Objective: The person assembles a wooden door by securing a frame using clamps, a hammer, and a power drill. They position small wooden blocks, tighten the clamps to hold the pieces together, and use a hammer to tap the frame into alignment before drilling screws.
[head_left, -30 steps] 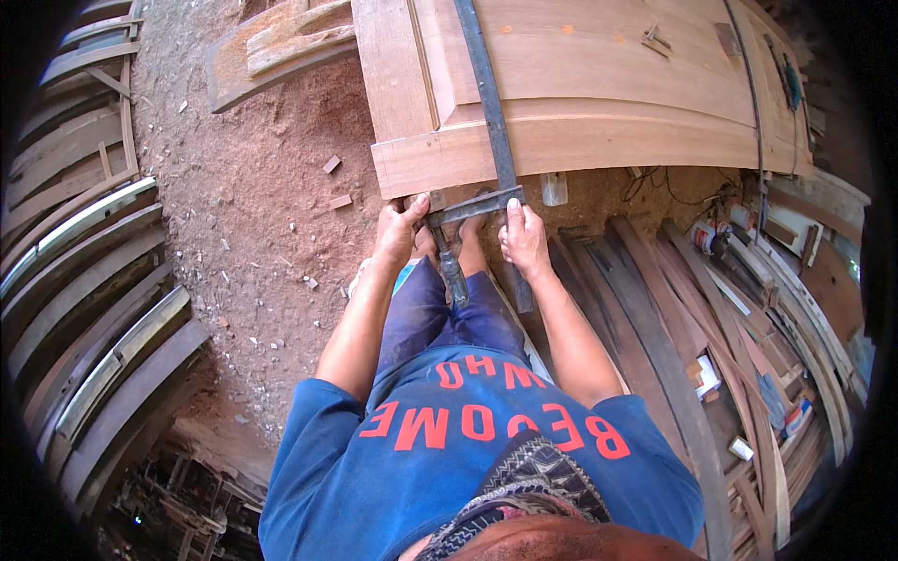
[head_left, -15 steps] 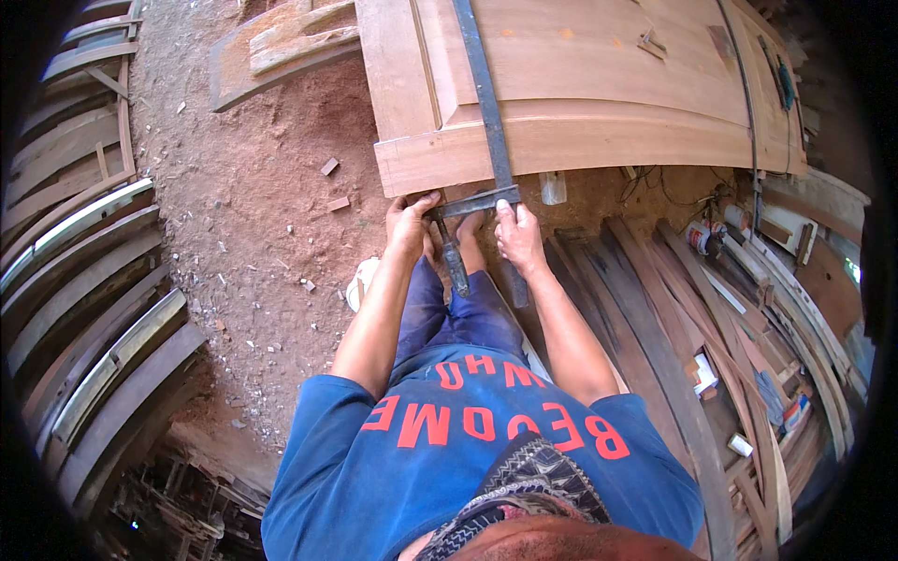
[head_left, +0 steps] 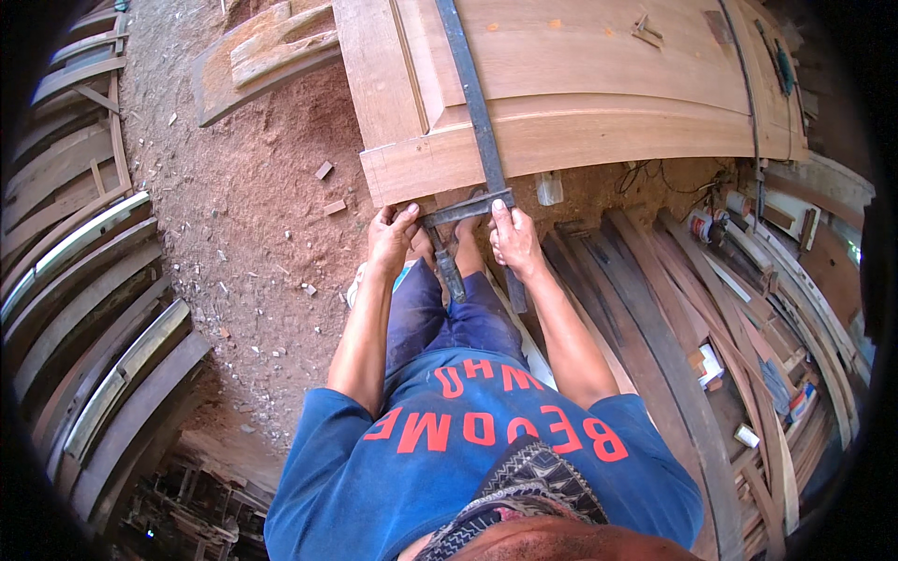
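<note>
A long metal bar clamp (head_left: 479,112) lies across a wooden panel door (head_left: 561,131), its jaw close to the door's near edge. My right hand (head_left: 515,243) grips the clamp where the jaw meets the bar, thumb on top. My left hand (head_left: 389,237) is closed beside the jaw's left end, thumb pointing right under the door's edge; what its fingers pinch is hidden. The clamp's screw handle (head_left: 450,275) hangs down between my hands. The lower end of the bar shows below my right hand.
A second clamp bar (head_left: 745,79) crosses the door's right part. Small wood scraps (head_left: 647,33) lie on top. Long boards (head_left: 645,309) and clutter fill the right side; stacked timbers (head_left: 131,365) stand at left. A board (head_left: 267,70) sits beside the door's left end.
My left hand has shifted slightly left and down, its thumb a little away from the jaw's end. My right hand keeps its grip on the clamp. The whole view has shifted slightly.
</note>
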Tool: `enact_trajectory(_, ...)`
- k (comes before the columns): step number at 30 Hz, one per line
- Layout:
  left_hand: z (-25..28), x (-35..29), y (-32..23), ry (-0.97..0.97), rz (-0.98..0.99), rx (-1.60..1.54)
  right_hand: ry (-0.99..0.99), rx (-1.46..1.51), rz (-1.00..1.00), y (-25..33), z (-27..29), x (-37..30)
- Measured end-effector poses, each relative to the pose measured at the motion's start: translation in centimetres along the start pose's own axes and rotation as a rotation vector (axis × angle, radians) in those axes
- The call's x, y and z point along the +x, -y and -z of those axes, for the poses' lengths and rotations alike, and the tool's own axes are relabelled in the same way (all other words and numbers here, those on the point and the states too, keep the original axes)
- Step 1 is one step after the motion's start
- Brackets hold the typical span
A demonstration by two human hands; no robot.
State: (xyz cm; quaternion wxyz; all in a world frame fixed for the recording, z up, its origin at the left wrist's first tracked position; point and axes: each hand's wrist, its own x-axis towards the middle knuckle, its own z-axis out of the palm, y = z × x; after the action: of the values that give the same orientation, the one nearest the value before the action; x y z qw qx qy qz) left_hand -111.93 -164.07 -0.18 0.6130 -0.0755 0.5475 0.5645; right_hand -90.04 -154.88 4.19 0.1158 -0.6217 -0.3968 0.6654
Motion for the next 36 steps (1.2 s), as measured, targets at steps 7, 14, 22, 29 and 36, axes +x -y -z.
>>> enact_trajectory(7,-0.3,-0.7,-0.6,-0.006,0.022,-0.105,0.035,0.051,-0.08,1.3,0.5,-0.7)
enact_trajectory(14,-5.3,-8.1,0.1,-0.332,-0.397,0.882,0.049,-0.033,-0.004,1.8,0.6,-1.6)
enact_trajectory(22,-8.5,-2.0,6.9,0.299,0.471,-0.044,-0.269,-0.539,0.451,-1.7,0.3,-3.7)
enact_trajectory(29,-14.4,0.3,7.7,0.513,0.353,-0.532,0.04,-0.069,0.196,0.6,4.2,-3.4)
enact_trajectory(36,-16.3,-0.1,8.5,0.27,0.187,-0.317,0.059,-0.139,0.002,-2.8,5.9,-5.5)
